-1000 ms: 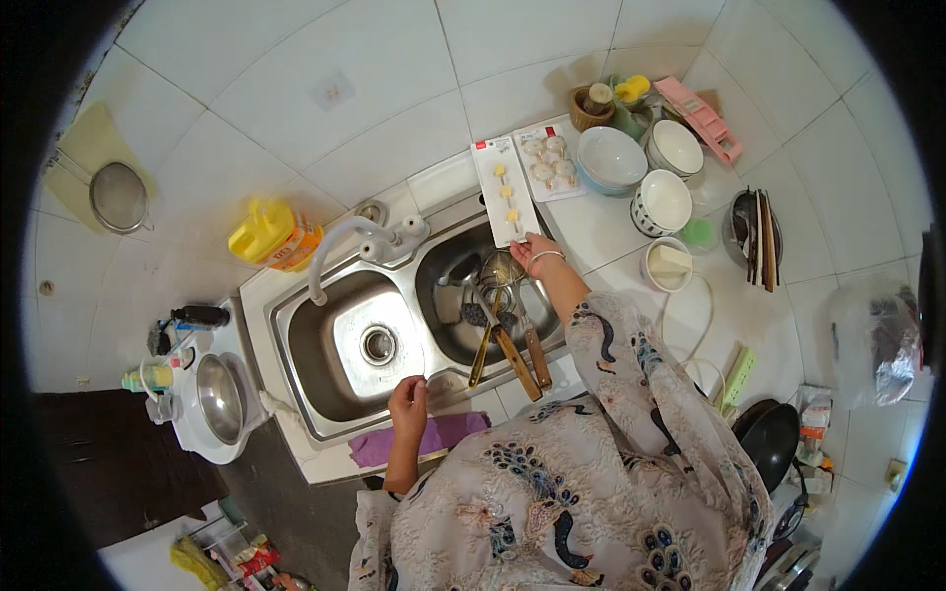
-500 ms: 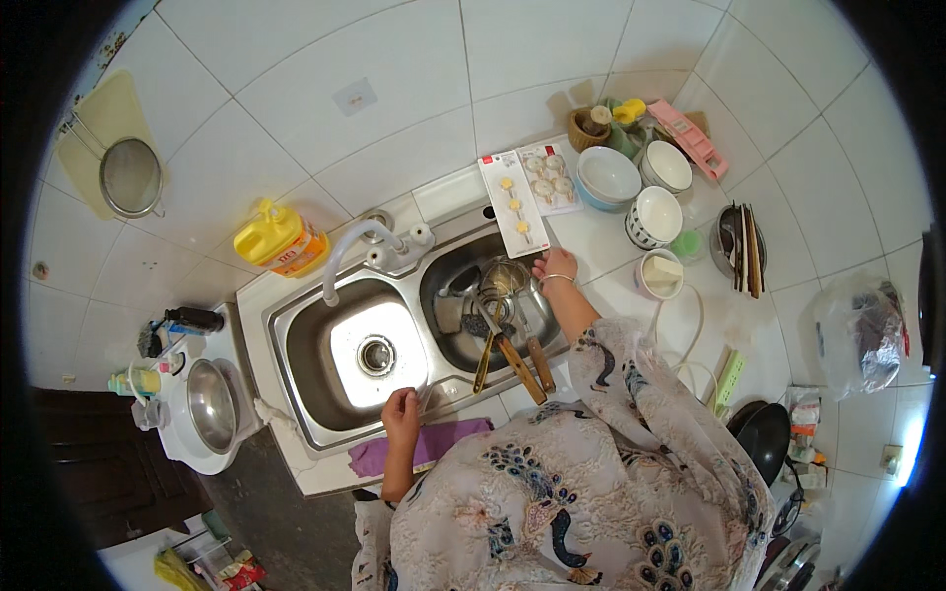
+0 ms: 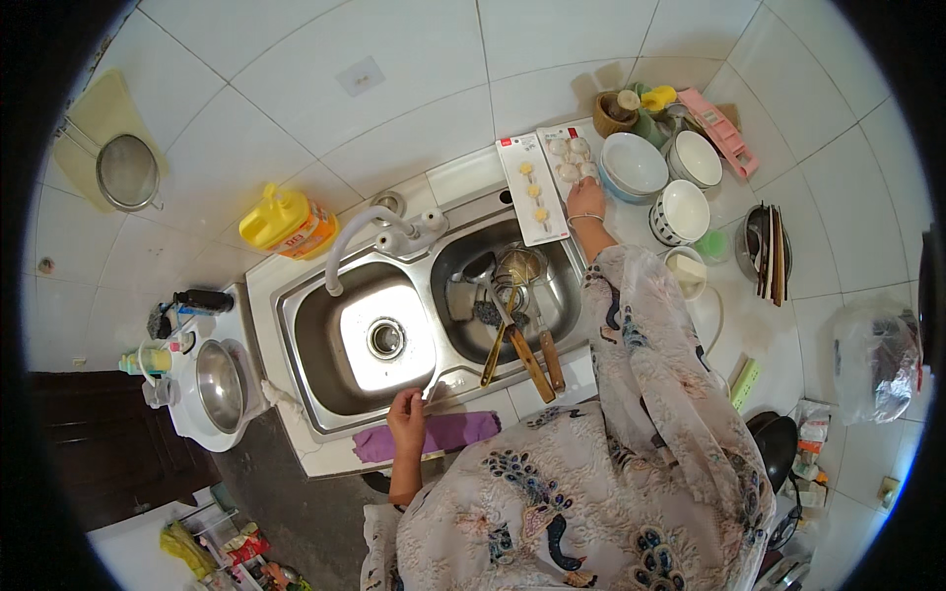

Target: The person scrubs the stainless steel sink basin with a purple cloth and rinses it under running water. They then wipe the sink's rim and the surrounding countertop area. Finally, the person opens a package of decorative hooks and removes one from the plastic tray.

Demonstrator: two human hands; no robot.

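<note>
My right hand (image 3: 587, 202) reaches to the back of the counter, its fingers at the near corner of a white card holding round white pieces (image 3: 569, 158). Whether they grip it is too small to tell. Just left lies a longer white card with yellow flower-shaped pieces (image 3: 534, 192), its near end jutting over the sink's rim. At the front edge of the double steel sink (image 3: 325, 379), my left hand (image 3: 406, 419) has its fingers curled in; what they hold, if anything, is unclear. Several long-handled utensils, among them a wooden handle (image 3: 530, 364), lean in the right basin.
A white faucet (image 3: 357, 231) arches over the left basin. A yellow jug (image 3: 286, 222) stands behind it. Bowls (image 3: 680, 212) and a cutlery holder (image 3: 757, 246) crowd the right side. A purple cloth (image 3: 463, 433) lies along the front edge; a green power strip (image 3: 746, 384) is at right.
My right hand has moved back from the right basin's rim to the card with round white pieces. My left hand stays by the front of the sink. The view has shifted slightly.
</note>
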